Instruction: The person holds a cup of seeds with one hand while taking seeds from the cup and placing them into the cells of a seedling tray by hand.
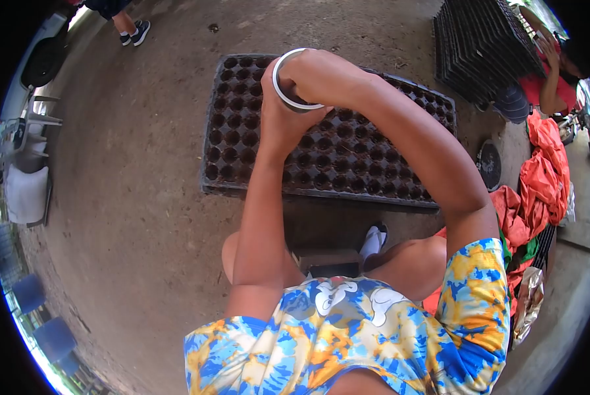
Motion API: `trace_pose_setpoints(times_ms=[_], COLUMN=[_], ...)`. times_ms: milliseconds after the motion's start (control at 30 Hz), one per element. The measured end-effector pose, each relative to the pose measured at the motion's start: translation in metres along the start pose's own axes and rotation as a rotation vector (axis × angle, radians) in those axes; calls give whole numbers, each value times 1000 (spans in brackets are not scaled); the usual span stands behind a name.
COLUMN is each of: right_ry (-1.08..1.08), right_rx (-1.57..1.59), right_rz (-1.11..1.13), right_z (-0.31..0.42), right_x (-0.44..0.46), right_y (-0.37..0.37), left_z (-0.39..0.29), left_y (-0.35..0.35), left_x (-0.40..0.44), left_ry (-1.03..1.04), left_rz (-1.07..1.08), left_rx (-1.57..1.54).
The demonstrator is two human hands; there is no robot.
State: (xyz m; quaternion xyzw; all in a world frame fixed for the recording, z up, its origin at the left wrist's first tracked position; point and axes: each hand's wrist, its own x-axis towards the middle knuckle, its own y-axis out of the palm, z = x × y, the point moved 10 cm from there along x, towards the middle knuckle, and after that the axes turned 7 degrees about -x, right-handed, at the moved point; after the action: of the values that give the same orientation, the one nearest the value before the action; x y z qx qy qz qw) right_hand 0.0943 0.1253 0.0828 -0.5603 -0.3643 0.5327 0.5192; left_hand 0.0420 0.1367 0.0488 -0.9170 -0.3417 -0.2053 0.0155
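Note:
My left hand point(276, 128) is wrapped round a cup with a white rim point(277, 82), held above the far part of a black seedling tray point(374, 199). From the right, my right hand point(311, 71) reaches over the rim and dips into the cup. Its fingertips are hidden inside, so what they touch does not show. Rows of round cells fill the tray, and many look filled with dark brown soil. Both forearms cross over the tray and cover some of its cells.
A tall stack of black trays point(482, 49) stands at the far right, near a person in red point(551, 82). Orange-red cloth point(545, 171) lies heaped on the right. Another person's legs point(125, 25) show at the far left. Blue containers point(54, 339) line the left edge.

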Motion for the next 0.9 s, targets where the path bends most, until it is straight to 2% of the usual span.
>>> trace_pose_setpoints(times_ms=[200,300,400,500,567,667,800,900], right_ry=[-18,9,108,55,69,-69,-99,-69], right_rx=[127,344,699,1082,942,673,575,624], right_rz=[-167,-365,-281,-136,-21,-48,-93,-61], right_z=[-8,-13,-11,-4,12,27,35,34], right_x=[-3,-24,-58,-71,-82,-89,-96,-96], right_y=[-8,-31,-26,44,73,111,120,123], left_z=[-4,-3,6,6,6,3,2,1], left_y=[-2,-5,-20,-30,-32,-32,-30,-29], left_x=[-3,-1,-1,1,0,0,0,0], left_ry=[8,-46,-32,-24,-3,-9,-19,-21], left_rz=[-30,-55,-87,-144,-141,-152,-148,-145], left_rx=[24,-60,-122,-133,-149,-113,-130,-95])
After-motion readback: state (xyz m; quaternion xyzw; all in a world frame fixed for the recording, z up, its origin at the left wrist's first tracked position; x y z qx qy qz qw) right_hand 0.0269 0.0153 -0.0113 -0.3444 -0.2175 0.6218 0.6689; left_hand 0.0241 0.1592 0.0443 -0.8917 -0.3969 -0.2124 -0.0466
